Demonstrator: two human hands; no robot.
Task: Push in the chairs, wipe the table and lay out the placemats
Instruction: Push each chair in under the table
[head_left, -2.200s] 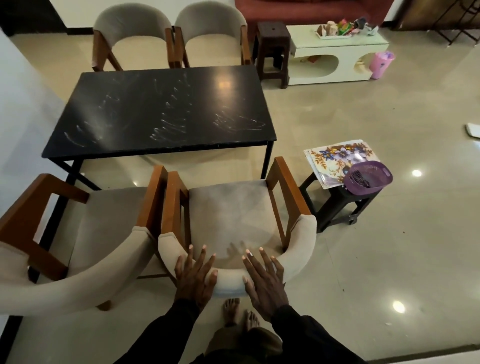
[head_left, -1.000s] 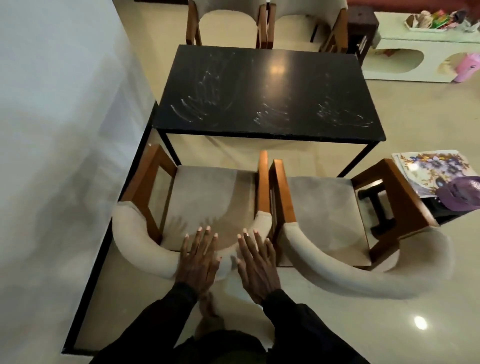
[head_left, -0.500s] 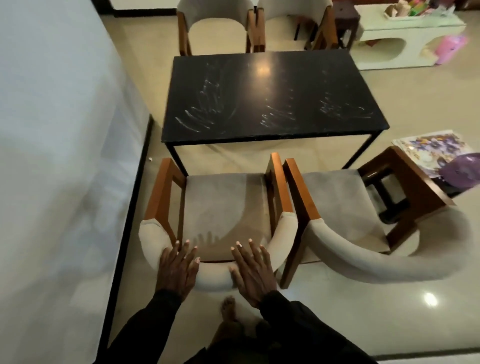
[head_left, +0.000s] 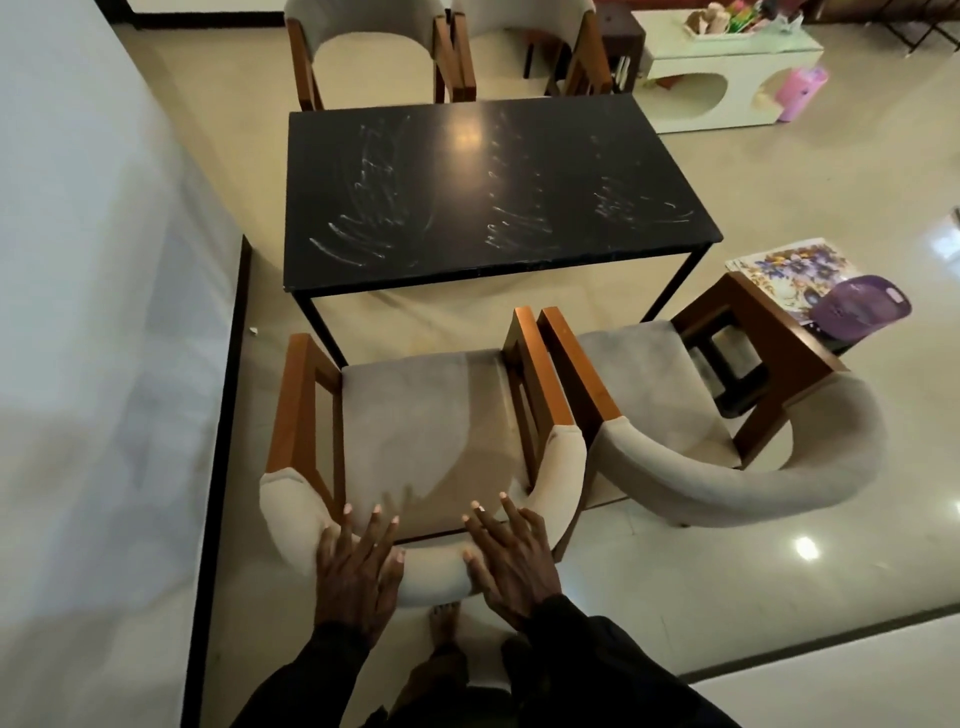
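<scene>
The left hand (head_left: 358, 569) and right hand (head_left: 511, 566) are laid flat, unclenched, on the curved grey padded chair back (head_left: 434, 571). Orange-brown wooden arms (head_left: 296, 405) are seen either side.

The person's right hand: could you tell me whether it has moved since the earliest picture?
Yes. The right hand went left along the black rectangular table, from the beige padded chair by the dark stool to the matching chair by the wall.
</scene>
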